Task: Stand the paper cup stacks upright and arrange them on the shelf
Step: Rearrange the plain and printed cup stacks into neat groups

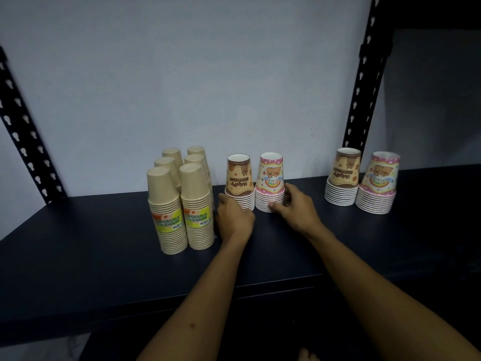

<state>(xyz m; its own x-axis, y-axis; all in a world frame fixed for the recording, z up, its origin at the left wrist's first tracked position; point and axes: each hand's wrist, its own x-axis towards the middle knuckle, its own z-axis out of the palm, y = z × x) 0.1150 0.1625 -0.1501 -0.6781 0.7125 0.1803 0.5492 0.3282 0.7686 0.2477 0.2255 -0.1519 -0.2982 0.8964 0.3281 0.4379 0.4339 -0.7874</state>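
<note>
On dark flat shelf board, middle: brown "Happy Birthday" printed paper cup stack and pink dotted bear-print paper cup stack, both upright, mouths down, side by side, nearly touching. Left hand cupped against lower left rims of brown stack, fingers curled round it. Right hand gripping lower right rims of pink stack, thumb in front, fingers wrapped behind. Just left of left hand: six tall plain beige paper cup stacks in two rows, upright, front two with yellow-green "Disposable Tableware" labels. Well apart to right: second brown printed stack and second pink printed stack, upright, touching each other near black perforated metal upright. Pale grey wall behind. Another perforated black upright at far left.
</note>
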